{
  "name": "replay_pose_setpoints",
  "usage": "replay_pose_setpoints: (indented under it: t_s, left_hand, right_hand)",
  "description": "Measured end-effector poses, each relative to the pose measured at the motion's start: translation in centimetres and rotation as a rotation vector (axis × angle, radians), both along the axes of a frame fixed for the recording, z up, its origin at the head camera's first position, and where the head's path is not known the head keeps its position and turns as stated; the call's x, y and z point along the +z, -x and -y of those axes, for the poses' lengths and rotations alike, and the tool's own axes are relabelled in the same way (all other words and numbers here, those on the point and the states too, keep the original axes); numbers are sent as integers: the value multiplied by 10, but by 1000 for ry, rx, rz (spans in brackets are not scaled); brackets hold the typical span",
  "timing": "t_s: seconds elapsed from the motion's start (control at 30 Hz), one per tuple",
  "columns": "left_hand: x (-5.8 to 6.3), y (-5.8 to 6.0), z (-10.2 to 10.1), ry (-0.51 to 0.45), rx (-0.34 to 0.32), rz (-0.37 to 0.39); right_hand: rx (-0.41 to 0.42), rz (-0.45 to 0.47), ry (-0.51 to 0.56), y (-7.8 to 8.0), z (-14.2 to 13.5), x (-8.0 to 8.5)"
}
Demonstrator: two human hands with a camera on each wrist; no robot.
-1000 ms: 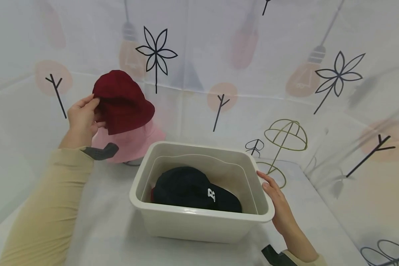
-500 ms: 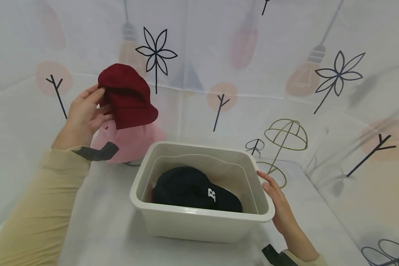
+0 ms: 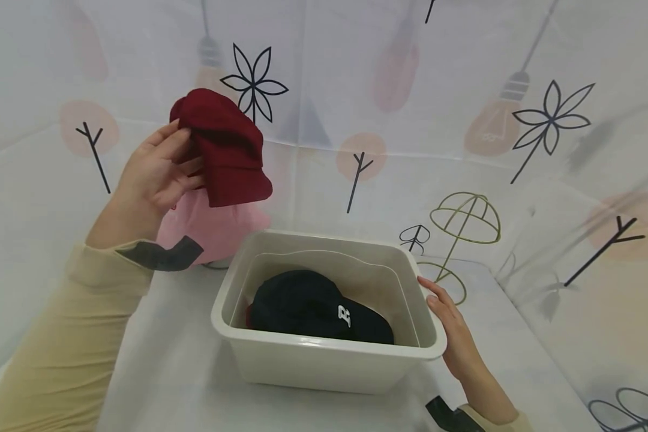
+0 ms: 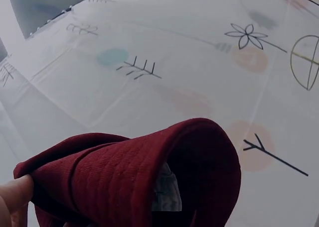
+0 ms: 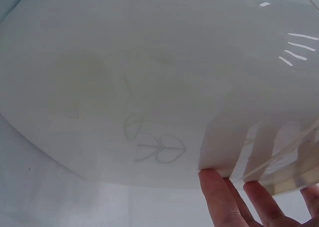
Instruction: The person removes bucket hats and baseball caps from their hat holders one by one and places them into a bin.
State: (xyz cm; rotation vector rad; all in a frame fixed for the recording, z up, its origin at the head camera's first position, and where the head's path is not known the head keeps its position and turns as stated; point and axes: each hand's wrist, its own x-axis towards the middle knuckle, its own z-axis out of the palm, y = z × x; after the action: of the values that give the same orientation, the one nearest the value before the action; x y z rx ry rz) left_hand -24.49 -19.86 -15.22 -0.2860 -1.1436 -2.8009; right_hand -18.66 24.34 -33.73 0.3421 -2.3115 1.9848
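Note:
My left hand (image 3: 153, 171) pinches the edge of a dark red bucket hat (image 3: 224, 150), held up in the air at the back left. In the left wrist view the hat (image 4: 119, 177) shows its stitched brim and dark hollow, with a fingertip at its left. Behind and below it is a pink hat (image 3: 210, 228), partly hidden. A whitish plastic bin (image 3: 324, 366) stands before me, holding a black baseball cap (image 3: 297, 306) with a white letter. My right hand (image 3: 456, 336) rests with fairly straight fingers on the bin's right side; its fingertips (image 5: 212, 179) touch the outer wall.
A gold wire hat stand (image 3: 464, 222) with a domed top is bare, behind the bin's right corner. Something red peeks out at the black cap's left. A printed white cloth (image 3: 313, 180) hangs behind the white table (image 3: 167, 360).
The red hat has risen and shifted right in my left hand, uncovering more of the pink hat at first and turning slightly. Right hand, bin and black cap stay put.

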Motion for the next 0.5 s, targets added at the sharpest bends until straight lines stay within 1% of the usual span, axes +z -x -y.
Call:
replay_pose_setpoints:
  t_s: [0.1, 0.2, 0.37, 0.5]
  left_hand:
    - [4, -6, -11, -16, -30, -40]
    - [8, -13, -23, -6, -63, -71]
    - [11, -27, -43, 52, -132, -109]
    - [10, -38, -57, 100, -191, -147]
  right_hand:
    - [-4, 0, 1, 0, 0, 0]
    - [-6, 0, 1, 0, 0, 0]
    - [2, -3, 9, 1, 0, 0]
    - [6, -6, 22, 1, 0, 0]
